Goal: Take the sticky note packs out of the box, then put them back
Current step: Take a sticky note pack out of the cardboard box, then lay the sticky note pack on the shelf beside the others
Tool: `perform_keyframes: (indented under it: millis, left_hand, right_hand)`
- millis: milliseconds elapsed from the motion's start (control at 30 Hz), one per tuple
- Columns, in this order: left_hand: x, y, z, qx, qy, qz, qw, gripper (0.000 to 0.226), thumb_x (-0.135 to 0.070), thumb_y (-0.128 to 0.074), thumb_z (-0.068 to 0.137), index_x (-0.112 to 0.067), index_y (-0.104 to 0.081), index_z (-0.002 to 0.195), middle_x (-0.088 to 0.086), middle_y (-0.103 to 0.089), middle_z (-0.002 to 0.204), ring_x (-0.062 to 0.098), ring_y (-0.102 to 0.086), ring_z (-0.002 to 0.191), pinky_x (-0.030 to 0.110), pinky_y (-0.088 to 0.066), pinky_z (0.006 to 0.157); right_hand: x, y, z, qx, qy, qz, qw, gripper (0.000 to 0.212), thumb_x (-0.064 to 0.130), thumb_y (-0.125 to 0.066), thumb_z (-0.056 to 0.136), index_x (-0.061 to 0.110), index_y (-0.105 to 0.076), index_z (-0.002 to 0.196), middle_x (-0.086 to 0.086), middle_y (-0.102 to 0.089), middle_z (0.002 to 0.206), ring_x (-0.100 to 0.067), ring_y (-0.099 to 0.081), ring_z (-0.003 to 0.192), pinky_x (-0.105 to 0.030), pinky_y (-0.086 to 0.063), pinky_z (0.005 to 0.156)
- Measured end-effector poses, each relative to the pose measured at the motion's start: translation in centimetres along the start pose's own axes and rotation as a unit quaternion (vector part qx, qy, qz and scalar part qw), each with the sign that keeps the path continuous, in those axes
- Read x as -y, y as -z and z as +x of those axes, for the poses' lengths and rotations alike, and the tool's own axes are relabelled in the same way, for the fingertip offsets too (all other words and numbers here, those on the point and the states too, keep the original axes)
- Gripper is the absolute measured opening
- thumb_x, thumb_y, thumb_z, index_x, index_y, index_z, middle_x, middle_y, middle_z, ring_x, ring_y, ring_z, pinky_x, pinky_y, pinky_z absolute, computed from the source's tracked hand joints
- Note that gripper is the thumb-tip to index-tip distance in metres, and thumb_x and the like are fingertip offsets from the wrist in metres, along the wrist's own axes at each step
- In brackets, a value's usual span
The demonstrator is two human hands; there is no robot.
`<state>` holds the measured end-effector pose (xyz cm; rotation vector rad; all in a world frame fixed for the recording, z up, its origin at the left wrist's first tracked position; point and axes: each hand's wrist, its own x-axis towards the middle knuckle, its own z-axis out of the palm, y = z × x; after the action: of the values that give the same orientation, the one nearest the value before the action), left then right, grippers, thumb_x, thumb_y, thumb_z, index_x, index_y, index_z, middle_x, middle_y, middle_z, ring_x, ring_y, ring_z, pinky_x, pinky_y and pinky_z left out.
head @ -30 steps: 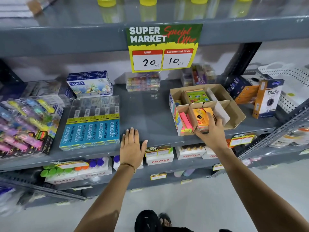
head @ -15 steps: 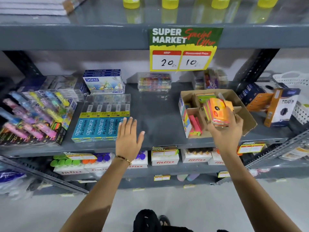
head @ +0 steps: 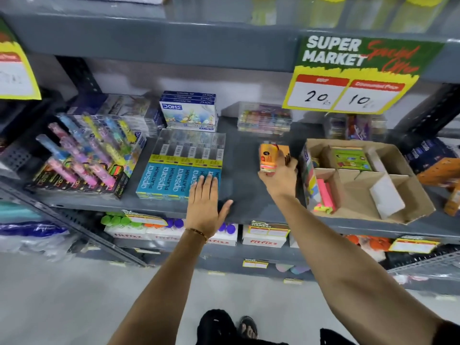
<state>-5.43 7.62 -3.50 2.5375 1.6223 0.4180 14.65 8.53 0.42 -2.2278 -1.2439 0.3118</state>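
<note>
My right hand (head: 280, 176) grips an orange sticky note pack (head: 268, 156) above the bare grey shelf (head: 245, 155), just left of the cardboard box (head: 413, 195). The box is divided into compartments. A green pack (head: 349, 158) lies in its back compartment and pink and yellow packs (head: 323, 195) stand in the front left one. My left hand (head: 205, 204) rests flat on the shelf's front edge, fingers spread, its fingertips over the blue pencil boxes (head: 171, 180).
Highlighter packs (head: 84, 158) fill the shelf's left. A Doms box (head: 189, 113) and clear cases (head: 265, 118) stand at the back. A price sign (head: 353, 78) hangs from the upper shelf. Orange cartons (head: 443, 173) sit right of the box. Fitfizz boxes (head: 263, 239) line the lower shelf.
My right hand lifted the orange pack out of the box's front compartment and carried it left, over the bare shelf. The left hand stayed in place; the view shifted left.
</note>
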Motion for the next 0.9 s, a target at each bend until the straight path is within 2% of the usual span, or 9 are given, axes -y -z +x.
perform_keyframes:
  millis: [167, 300, 433, 500, 567, 633, 767, 867, 900]
  left_hand:
    - [0.3, -0.2, 0.0, -0.003, -0.003, 0.004, 1.0, 0.081, -0.062, -0.016, 0.088, -0.002, -0.029, 0.14, 0.019, -0.034, 0.145, 0.035, -0.023, 0.136, 0.044, -0.007, 0.11]
    - [0.4, -0.4, 0.0, -0.005, -0.003, 0.006, 1.0, 0.08, -0.061, -0.019, 0.087, -0.003, -0.026, 0.141, 0.017, -0.029, 0.148, 0.032, -0.017, 0.138, 0.041, -0.004, 0.112]
    - [0.4, -0.1, -0.1, -0.003, -0.017, 0.006, 1.0, 0.091, -0.071, -0.019, 0.082, -0.002, -0.024, 0.142, 0.017, -0.027, 0.149, 0.032, -0.016, 0.139, 0.041, -0.002, 0.111]
    - [0.5, 0.2, -0.2, -0.001, -0.031, 0.016, 0.999, 0.1, -0.076, -0.021, 0.078, -0.001, -0.019, 0.143, 0.017, -0.022, 0.151, 0.031, -0.012, 0.14, 0.042, -0.001, 0.113]
    - [0.5, 0.4, -0.6, 0.004, -0.037, 0.021, 0.999, 0.105, -0.079, -0.027, 0.075, 0.001, -0.016, 0.143, 0.018, -0.019, 0.151, 0.031, -0.009, 0.14, 0.043, 0.0, 0.115]
    - [0.4, 0.5, -1.2, 0.021, -0.038, 0.026, 0.999, 0.108, -0.08, -0.029, 0.073, 0.003, -0.016, 0.142, 0.02, -0.02, 0.15, 0.033, -0.01, 0.139, 0.043, 0.003, 0.114]
    - [0.6, -0.1, -2.1, 0.041, -0.046, 0.02, 0.998, 0.108, -0.079, -0.034, 0.072, 0.003, -0.019, 0.14, 0.022, -0.026, 0.148, 0.035, -0.017, 0.138, 0.045, -0.002, 0.113]
    - [0.6, -0.2, -2.1, 0.039, -0.04, 0.013, 0.998, 0.106, -0.08, -0.031, 0.073, 0.001, -0.021, 0.141, 0.021, -0.029, 0.147, 0.035, -0.02, 0.137, 0.048, -0.006, 0.115]
    - [0.6, -0.1, -2.0, 0.038, -0.037, 0.017, 0.998, 0.106, -0.081, -0.027, 0.074, 0.001, -0.021, 0.141, 0.021, -0.03, 0.147, 0.035, -0.022, 0.136, 0.049, -0.009, 0.113]
  right_hand:
    - [-0.7, -0.5, 0.3, 0.029, 0.046, -0.129, 0.99, 0.093, 0.052, -0.06, 0.084, 0.008, -0.013, 0.151, -0.027, -0.003, 0.157, -0.042, -0.004, 0.145, -0.05, -0.013, 0.117]
    - [-1.5, 0.3, 1.0, 0.041, 0.154, -0.214, 0.964, 0.067, 0.018, -0.045, 0.095, 0.006, -0.011, 0.151, -0.015, -0.01, 0.16, -0.032, -0.004, 0.148, -0.044, -0.001, 0.12]
    - [-2.3, 1.0, 1.2, 0.033, 0.211, -0.237, 0.948, 0.062, -0.009, -0.046, 0.088, 0.004, -0.03, 0.146, -0.013, -0.034, 0.154, -0.03, -0.026, 0.144, -0.038, -0.013, 0.12]
    - [-2.0, 1.5, 0.8, 0.004, 0.238, -0.227, 0.944, 0.064, -0.017, -0.05, 0.08, 0.002, -0.041, 0.141, -0.016, -0.046, 0.145, -0.031, -0.04, 0.137, -0.037, -0.028, 0.116]
    - [-1.6, 1.8, -0.5, -0.064, 0.292, -0.186, 0.936, 0.059, -0.02, -0.065, 0.065, -0.001, -0.062, 0.121, -0.019, -0.067, 0.12, -0.033, -0.065, 0.11, -0.038, -0.054, 0.091]
    - [-1.0, 1.5, -2.9, -0.106, 0.342, -0.173, 0.918, 0.05, -0.01, -0.083, 0.051, 0.004, -0.074, 0.099, -0.012, -0.077, 0.096, -0.024, -0.075, 0.085, -0.031, -0.06, 0.068]
    - [-0.8, -0.8, -8.2, -0.012, 0.411, -0.193, 0.891, 0.06, 0.005, -0.094, 0.034, 0.012, -0.078, 0.091, -0.002, -0.079, 0.09, -0.015, -0.076, 0.08, -0.025, -0.059, 0.067]
    - [-1.2, -2.0, -10.0, 0.082, 0.372, -0.239, 0.893, 0.071, 0.011, -0.097, 0.025, 0.014, -0.078, 0.093, -0.001, -0.078, 0.096, -0.015, -0.075, 0.087, -0.024, -0.06, 0.066]
    - [-0.8, -2.0, -10.2, 0.097, 0.352, -0.248, 0.897, 0.071, 0.012, -0.097, 0.032, 0.013, -0.076, 0.1, -0.003, -0.076, 0.105, -0.016, -0.073, 0.095, -0.025, -0.059, 0.071]
